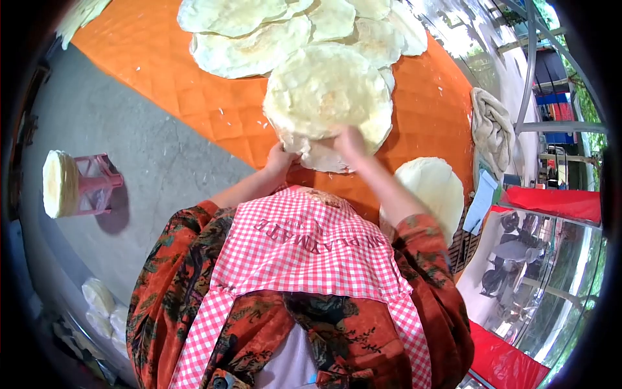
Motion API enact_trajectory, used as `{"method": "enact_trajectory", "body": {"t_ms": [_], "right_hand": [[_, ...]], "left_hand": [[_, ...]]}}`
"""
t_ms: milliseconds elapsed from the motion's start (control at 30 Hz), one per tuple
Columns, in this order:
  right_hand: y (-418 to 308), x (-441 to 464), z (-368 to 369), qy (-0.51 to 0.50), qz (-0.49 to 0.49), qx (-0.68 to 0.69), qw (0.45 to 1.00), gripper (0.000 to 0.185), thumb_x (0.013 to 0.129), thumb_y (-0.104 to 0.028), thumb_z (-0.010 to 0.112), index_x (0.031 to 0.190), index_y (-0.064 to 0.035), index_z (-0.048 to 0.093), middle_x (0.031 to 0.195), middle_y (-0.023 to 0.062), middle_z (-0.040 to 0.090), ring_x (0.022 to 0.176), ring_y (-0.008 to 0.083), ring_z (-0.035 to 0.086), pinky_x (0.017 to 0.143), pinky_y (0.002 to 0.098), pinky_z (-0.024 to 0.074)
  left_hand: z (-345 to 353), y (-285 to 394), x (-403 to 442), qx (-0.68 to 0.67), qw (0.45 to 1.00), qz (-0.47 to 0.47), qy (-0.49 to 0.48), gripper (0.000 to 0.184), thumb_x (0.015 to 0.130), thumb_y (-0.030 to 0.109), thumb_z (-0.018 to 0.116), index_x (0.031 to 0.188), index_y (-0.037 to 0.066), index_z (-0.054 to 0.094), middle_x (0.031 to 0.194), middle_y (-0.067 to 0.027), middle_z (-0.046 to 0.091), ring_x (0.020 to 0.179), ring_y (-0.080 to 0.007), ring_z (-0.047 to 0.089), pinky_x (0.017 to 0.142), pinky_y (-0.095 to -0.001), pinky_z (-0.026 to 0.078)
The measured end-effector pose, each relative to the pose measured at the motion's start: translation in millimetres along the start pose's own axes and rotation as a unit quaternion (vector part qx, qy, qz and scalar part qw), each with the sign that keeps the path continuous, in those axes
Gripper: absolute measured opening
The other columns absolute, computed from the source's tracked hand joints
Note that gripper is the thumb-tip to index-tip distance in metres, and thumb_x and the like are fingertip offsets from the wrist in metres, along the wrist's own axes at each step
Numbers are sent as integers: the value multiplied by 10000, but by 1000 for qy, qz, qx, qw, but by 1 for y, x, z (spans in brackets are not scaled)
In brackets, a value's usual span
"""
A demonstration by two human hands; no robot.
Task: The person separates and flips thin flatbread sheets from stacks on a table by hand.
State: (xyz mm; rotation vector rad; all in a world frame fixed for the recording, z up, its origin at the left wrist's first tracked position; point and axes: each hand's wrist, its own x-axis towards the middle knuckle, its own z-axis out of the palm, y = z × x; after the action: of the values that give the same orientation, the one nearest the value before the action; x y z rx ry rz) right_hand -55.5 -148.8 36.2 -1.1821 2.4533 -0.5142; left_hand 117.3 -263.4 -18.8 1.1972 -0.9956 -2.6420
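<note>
While the left hand (282, 158) pinches the near edge of the front flatbread (329, 91), the blurred right hand (350, 145) has an unclear grip; separating layers seems in hand, calling for an even lift. Far flatbreads (253, 54) overlap on the orange bench (431, 110).

Both hands at the front flatbread (330, 91), near edge of the orange-covered worktop (214, 117).
Left hand (281, 159) grips its near-left rim; right hand (350, 144), motion-blurred, lies over its near rim, finger contact unclear. Overlapping flatbreads (249, 55) spread behind, toward the far edge. Pale rounds (433, 191) sit at the near right corner; crumpled towel (492, 129) along the right edge. Beyond the left edge, on the floor: pink stool (97, 185) bearing a flatbread stack (59, 185).
</note>
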Motion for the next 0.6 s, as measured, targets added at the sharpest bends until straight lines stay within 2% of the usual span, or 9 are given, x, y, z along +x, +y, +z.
{"method": "enact_trajectory", "body": {"t_ms": [100,167,267,333,400,467,500,567,600], "right_hand": [[3,62,-101,-45,57,102,992,249,725,39,605,942,-18,714,823,76,703,771,137,647,666,295,518],[-8,100,-184,-41,-33,-25,998,272,673,-6,614,929,0,704,820,52,700,734,115,620,661,295,504],[22,159,-290,64,-73,-16,995,310,645,-26,617,944,12,686,795,46,671,733,126,598,682,305,497],[19,179,-366,156,-2,-111,982,308,674,-8,613,975,2,677,833,93,689,784,178,636,722,324,504],[37,213,-439,203,-42,-216,954,379,659,-121,692,1018,-1,668,872,147,684,778,196,644,701,349,512],[-2,175,-472,233,-149,-193,941,361,692,-105,707,1051,-93,669,774,152,673,666,278,622,575,392,509],[-16,172,-491,144,-88,-294,941,295,668,-117,733,947,-38,680,781,137,661,639,264,583,553,366,479],[-66,115,-441,147,-61,-21,987,263,704,-32,652,965,-27,681,821,114,681,743,211,625,662,342,496],[-75,99,-417,174,-84,-39,980,247,725,-6,625,964,-29,682,837,104,688,768,193,635,684,336,500]], "left_hand": [[-3,-4,-1,9,1000,-10,10,317,849,-50,542,1143,66,513,955,-76,630,819,-236,640,733,-370,564],[6,0,-1,2,999,-8,41,314,849,-64,532,1138,60,517,950,-74,627,810,-226,636,730,-369,566],[5,-1,0,16,999,0,43,341,853,-74,511,1168,57,505,956,-89,618,786,-222,629,717,-365,575],[6,2,-2,4,999,7,41,325,854,-70,512,1157,48,505,952,-88,620,781,-222,631,716,-363,575],[8,3,-6,-4,999,5,40,306,855,-68,513,1142,42,506,948,-87,620,778,-222,631,716,-362,575],[8,6,-6,-3,999,-2,40,286,856,-66,513,1122,38,507,942,-87,619,779,-222,632,716,-360,575],[6,3,-3,3,999,-7,37,272,853,-67,517,1101,43,507,930,-85,617,772,-216,630,719,-358,574],[3,2,-1,10,1000,-6,23,261,848,-54,531,1089,44,513,918,-81,617,769,-213,630,722,-358,572],[1,2,0,13,1000,-5,18,256,845,-47,537,1083,44,515,912,-79,616,767,-211,629,724,-358,571]]}}
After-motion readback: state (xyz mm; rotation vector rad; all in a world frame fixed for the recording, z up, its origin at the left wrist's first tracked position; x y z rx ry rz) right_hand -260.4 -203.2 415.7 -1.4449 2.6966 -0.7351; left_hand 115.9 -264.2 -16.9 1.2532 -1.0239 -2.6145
